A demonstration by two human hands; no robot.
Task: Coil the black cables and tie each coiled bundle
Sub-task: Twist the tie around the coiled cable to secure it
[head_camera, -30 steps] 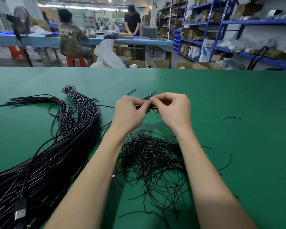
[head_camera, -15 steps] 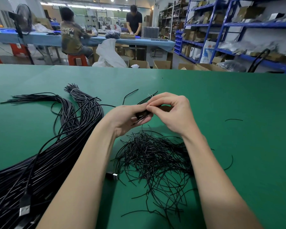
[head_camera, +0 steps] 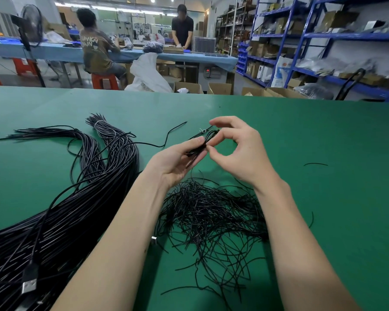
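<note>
Now we hold a coiled cable (head_camera: 200, 143) in our left hand (head_camera: 175, 160); our right hand (head_camera: 238, 151) pinches its tie, hidden between fingertips, above the worktop (head_camera: 323, 131).

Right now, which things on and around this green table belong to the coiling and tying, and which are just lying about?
Job in hand:
- small black bundle, held by left hand
- right hand, pinching at it
- heap of thin black ties
- big sheaf of black cables
- USB plug

Lying about:
- stray tie
- standing fan
- cardboard boxes
- blue shelving
</note>
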